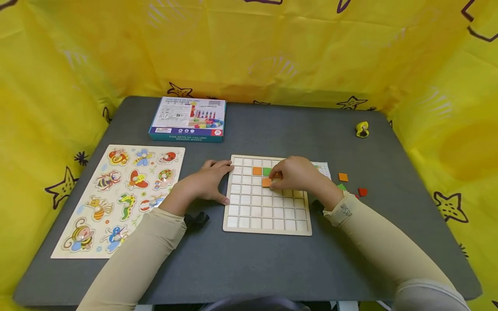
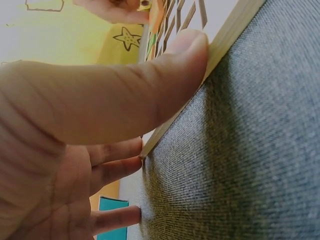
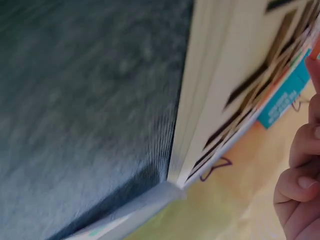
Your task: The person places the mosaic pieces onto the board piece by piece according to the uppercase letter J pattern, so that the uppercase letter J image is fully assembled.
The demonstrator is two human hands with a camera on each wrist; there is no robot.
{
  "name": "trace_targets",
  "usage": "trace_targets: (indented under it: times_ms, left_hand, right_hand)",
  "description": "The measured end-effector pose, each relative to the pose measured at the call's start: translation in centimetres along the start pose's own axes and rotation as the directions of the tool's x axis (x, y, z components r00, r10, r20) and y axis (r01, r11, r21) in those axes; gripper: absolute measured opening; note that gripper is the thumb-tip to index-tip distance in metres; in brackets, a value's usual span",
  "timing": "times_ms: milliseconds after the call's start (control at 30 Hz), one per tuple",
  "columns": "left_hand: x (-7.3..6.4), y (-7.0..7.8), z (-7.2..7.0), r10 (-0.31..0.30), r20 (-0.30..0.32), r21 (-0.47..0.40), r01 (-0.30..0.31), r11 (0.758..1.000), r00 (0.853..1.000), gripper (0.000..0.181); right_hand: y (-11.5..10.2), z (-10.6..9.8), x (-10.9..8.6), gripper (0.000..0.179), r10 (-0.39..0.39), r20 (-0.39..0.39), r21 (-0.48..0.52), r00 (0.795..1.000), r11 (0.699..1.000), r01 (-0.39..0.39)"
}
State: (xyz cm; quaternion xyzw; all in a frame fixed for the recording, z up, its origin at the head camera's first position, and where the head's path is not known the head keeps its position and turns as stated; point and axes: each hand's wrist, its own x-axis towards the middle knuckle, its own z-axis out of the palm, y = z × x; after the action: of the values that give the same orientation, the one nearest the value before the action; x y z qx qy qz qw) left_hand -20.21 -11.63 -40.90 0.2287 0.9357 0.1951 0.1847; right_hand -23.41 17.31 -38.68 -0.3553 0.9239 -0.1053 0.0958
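A wooden grid board with many white squares lies flat on the table. In its upper rows sit an orange tile and a green tile. My right hand is over the board and pinches another orange tile between thumb and finger; its orange edge shows at the fingertips in the right wrist view. Along the board's left edge rests my left hand, its fingers spread and fairly straight. The left wrist view shows the thumb and fingertips against the wooden rim.
Loose tiles lie right of the board, among them an orange tile and a red tile. A gridded sheet sticks out behind the right hand. An insect puzzle board lies left, a box behind, a small yellow object far right.
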Motion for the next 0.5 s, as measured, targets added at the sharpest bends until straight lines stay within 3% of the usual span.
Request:
trace_targets:
  times_ms: [500]
  left_hand:
    - [-0.19, 0.47, -0.25, 0.006, 0.011, 0.011, -0.006, 1.000, 1.000, 0.105]
  right_hand:
    - [0.46, 0.42, 0.46, 0.022, 0.033, 0.020, 0.043, 0.999, 0.999, -0.033]
